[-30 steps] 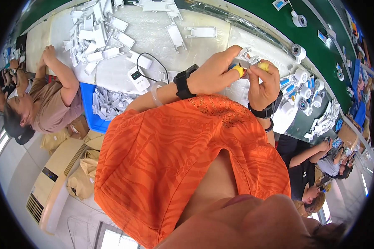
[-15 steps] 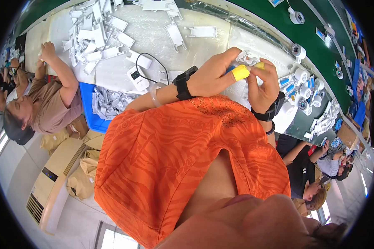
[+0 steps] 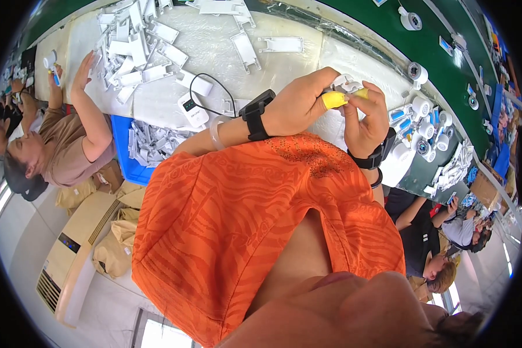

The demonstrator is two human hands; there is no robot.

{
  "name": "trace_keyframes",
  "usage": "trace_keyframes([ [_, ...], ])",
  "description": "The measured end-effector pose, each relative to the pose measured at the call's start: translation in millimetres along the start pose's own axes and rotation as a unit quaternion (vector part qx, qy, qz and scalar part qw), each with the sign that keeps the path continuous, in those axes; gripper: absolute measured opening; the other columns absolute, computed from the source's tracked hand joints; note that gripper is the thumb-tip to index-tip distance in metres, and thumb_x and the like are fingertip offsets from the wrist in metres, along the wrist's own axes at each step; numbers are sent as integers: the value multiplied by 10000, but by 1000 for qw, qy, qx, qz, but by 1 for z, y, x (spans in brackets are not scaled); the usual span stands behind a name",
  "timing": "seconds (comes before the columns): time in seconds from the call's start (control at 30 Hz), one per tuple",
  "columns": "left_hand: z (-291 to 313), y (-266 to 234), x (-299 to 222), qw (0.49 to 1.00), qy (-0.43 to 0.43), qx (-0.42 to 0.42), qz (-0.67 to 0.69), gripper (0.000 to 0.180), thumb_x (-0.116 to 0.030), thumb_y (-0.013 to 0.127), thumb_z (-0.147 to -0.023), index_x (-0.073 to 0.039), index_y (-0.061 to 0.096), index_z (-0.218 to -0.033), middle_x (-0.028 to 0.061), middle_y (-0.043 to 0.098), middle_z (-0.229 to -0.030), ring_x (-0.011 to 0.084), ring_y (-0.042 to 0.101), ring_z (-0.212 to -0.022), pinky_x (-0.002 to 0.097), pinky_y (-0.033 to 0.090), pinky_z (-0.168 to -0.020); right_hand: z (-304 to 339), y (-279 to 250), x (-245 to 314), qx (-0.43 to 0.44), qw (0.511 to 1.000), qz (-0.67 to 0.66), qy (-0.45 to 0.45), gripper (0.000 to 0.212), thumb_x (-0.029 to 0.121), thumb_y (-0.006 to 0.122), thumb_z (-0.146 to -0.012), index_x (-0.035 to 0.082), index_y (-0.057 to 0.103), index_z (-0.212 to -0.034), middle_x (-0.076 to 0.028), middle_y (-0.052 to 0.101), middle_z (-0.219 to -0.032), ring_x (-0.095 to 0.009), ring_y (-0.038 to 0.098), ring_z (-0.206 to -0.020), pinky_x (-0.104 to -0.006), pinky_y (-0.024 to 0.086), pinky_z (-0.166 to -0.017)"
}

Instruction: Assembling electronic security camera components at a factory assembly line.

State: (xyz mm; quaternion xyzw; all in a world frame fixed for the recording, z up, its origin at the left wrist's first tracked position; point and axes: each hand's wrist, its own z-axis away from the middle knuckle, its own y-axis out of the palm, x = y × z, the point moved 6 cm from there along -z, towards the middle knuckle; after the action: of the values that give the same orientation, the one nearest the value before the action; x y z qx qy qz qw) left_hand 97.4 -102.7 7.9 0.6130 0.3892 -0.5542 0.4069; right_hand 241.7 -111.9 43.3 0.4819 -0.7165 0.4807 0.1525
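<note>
Holding a small, stiff-looking white part at the fingertips

In the head view, the only one, the left hand is pinching the part, its thumb in a yellow finger cover lying on the near side and its fingers going behind. The right hand is bringing its fingertips narrowly together just beside that thumb; I cannot tell whether they are closing on the part or on something smaller. The part is sitting between the two hands, just beyond their tips and raised above the counter.

Judging by its size and smooth shine, it is probably weighing very little, staying rigid under a pinch and sliding a bit on bare skin, so the covers should be giving useful grip. Its thin, uneven edges may be the fragile places; the thicker middle, between thumb and fingers, is seeming the safer hold.

Flat white brackets are lying beyond the left hand, with a pile farther to its left. A white device is resting near the left wrist, and white round units are gathering to the right of the right hand.
</note>
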Motion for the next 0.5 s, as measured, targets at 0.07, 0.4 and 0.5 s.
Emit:
trace_keyframes([
  [0.07,-1,-2,1,999,10,9,-33,204,-94,500,-952,3,482,-1129,165,597,-900,274,608,-814,341,477,-713,-1,-1,0,-1,1000,13,-3,230,-30,749,-753,57,663,-948,-90,627,-877,-313,613,-907,-420,496,-891],
  [0.4,-2,-6,1,992,7,-51,-118,169,-123,566,-913,-27,486,-1025,180,577,-836,387,584,-770,413,462,-651,-9,10,1,26,999,22,38,209,6,756,-754,46,645,-927,-101,620,-867,-314,610,-903,-410,482,-893],
  [0.5,0,-6,0,995,-9,-42,-90,165,-119,554,-924,-14,477,-1026,187,593,-808,354,615,-757,395,468,-641,-2,12,-4,7,998,6,64,222,20,761,-759,47,632,-938,-105,622,-866,-323,614,-911,-400,484,-886],
])
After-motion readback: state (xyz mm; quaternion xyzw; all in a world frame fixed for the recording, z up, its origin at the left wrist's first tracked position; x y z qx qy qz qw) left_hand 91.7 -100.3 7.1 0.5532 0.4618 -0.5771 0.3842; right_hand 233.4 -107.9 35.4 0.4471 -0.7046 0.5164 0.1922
